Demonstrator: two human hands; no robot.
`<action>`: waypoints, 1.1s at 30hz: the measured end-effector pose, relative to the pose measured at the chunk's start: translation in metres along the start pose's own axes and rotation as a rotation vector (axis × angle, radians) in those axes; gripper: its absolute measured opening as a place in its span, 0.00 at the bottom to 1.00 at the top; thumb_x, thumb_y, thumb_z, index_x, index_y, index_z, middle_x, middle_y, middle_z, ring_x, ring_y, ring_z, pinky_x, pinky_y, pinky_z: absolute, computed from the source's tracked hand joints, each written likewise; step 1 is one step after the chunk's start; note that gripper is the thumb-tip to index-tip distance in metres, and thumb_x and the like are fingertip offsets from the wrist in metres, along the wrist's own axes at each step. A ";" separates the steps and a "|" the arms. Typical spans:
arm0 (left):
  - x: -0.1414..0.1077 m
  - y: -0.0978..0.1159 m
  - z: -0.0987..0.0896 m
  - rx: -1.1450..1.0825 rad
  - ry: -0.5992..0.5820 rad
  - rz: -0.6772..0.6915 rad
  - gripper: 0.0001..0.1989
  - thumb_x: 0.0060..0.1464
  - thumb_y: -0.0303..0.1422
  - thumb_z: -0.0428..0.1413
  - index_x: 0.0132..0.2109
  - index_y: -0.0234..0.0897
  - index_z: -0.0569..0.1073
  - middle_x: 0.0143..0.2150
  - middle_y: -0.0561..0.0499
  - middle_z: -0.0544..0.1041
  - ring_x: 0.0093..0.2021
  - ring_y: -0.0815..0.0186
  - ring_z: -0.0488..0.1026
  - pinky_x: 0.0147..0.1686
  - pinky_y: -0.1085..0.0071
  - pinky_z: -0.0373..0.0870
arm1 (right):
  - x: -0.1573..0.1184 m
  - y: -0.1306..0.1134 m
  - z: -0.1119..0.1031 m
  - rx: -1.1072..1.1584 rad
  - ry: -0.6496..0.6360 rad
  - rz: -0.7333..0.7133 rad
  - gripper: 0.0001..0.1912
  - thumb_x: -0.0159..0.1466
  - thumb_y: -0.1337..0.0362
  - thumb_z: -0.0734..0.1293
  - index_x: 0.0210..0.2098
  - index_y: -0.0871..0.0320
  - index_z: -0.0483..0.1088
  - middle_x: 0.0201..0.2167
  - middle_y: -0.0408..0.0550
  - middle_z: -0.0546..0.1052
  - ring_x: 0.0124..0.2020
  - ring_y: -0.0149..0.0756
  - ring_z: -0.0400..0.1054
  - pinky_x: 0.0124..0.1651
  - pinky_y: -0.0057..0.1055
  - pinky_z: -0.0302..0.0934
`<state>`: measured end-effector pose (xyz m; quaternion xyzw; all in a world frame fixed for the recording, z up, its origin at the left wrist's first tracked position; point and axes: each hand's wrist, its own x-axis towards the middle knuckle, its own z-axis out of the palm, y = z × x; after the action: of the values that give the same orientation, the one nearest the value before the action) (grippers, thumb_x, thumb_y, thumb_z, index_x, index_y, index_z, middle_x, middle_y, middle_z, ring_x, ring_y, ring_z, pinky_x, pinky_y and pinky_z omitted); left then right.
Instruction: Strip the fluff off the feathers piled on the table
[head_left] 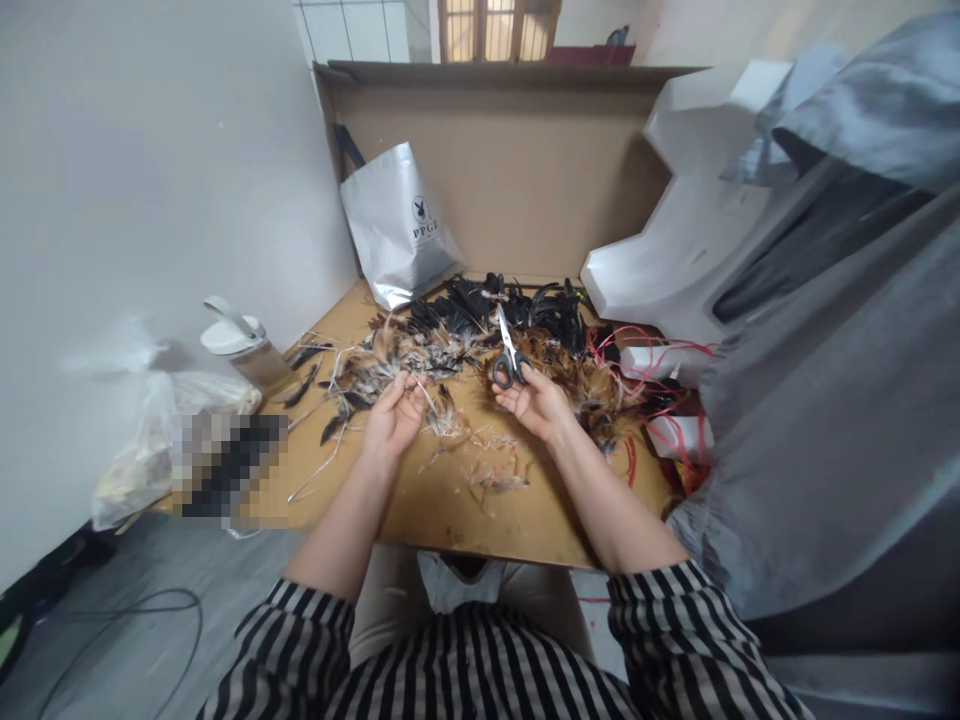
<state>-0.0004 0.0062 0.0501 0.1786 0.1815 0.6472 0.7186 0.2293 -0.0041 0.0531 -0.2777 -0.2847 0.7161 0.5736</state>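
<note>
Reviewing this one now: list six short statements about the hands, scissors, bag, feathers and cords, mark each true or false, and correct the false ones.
1. The bare right hand holds metal scissors with black handles. True.
2. The scissors point back toward the person. False: their tips point away.
3. The bare left hand pinches a thin pale strip. True.
4. A shiny silver bag with a printed rabbit head stands on the brown tabletop. True.
5. The bag stands right of the loose black feathers. False: it stands to their left.
6. Thin red cords lie along the tabletop's left edge. False: they are on its right side.
</note>
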 end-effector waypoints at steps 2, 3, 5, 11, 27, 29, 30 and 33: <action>0.011 -0.004 0.004 0.029 -0.023 0.046 0.08 0.53 0.21 0.48 0.32 0.30 0.71 0.26 0.50 0.73 0.37 0.70 0.74 0.36 0.80 0.70 | -0.005 0.008 0.008 -0.001 -0.087 -0.002 0.09 0.60 0.61 0.58 0.39 0.57 0.65 0.33 0.48 0.75 0.35 0.36 0.70 0.38 0.34 0.64; 0.015 -0.007 0.003 0.037 -0.022 0.062 0.07 0.53 0.21 0.49 0.31 0.30 0.71 0.27 0.50 0.73 0.38 0.69 0.74 0.37 0.80 0.70 | -0.007 0.013 0.010 0.000 -0.113 0.001 0.10 0.60 0.62 0.58 0.40 0.56 0.64 0.32 0.47 0.75 0.34 0.35 0.70 0.39 0.35 0.64; 0.021 -0.011 -0.002 0.039 -0.008 0.083 0.06 0.51 0.21 0.51 0.31 0.30 0.71 0.27 0.50 0.73 0.39 0.69 0.73 0.37 0.79 0.70 | -0.009 0.022 0.010 -0.002 -0.139 0.021 0.12 0.59 0.63 0.59 0.43 0.54 0.64 0.31 0.45 0.74 0.31 0.32 0.69 0.36 0.33 0.64; 0.024 -0.012 -0.021 0.004 0.022 0.123 0.06 0.51 0.21 0.51 0.31 0.31 0.72 0.27 0.50 0.74 0.40 0.69 0.73 0.39 0.78 0.69 | -0.008 0.037 0.005 0.022 -0.110 0.101 0.09 0.59 0.62 0.60 0.39 0.53 0.64 0.24 0.41 0.71 0.23 0.27 0.64 0.21 0.23 0.55; 0.015 0.008 -0.021 -0.149 -0.003 0.201 0.11 0.57 0.24 0.44 0.31 0.34 0.70 0.24 0.53 0.71 0.36 0.75 0.72 0.39 0.79 0.68 | -0.021 0.037 0.005 0.057 -0.259 0.314 0.18 0.56 0.65 0.62 0.47 0.53 0.62 0.27 0.43 0.72 0.14 0.19 0.48 0.15 0.17 0.40; 0.014 0.008 -0.020 -0.151 -0.029 0.198 0.11 0.56 0.24 0.45 0.31 0.34 0.70 0.24 0.54 0.70 0.35 0.75 0.71 0.38 0.80 0.68 | -0.023 0.041 0.007 0.008 -0.305 0.317 0.21 0.54 0.66 0.64 0.49 0.52 0.61 0.33 0.45 0.73 0.14 0.17 0.48 0.15 0.17 0.40; 0.013 0.008 -0.020 -0.155 -0.041 0.195 0.11 0.56 0.24 0.45 0.31 0.33 0.70 0.24 0.54 0.69 0.35 0.75 0.71 0.38 0.80 0.69 | -0.024 0.042 0.009 -0.031 -0.316 0.303 0.23 0.54 0.67 0.64 0.50 0.52 0.60 0.35 0.45 0.72 0.14 0.16 0.49 0.15 0.17 0.40; 0.011 0.009 -0.018 -0.167 -0.064 0.184 0.09 0.56 0.24 0.46 0.30 0.34 0.69 0.24 0.54 0.67 0.33 0.76 0.70 0.37 0.80 0.68 | -0.026 0.044 0.014 -0.222 -0.294 0.180 0.29 0.53 0.66 0.66 0.54 0.50 0.55 0.37 0.46 0.72 0.13 0.16 0.52 0.15 0.18 0.43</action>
<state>-0.0160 0.0182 0.0387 0.1546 0.0867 0.7172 0.6739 0.1948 -0.0389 0.0324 -0.2562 -0.4167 0.7613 0.4256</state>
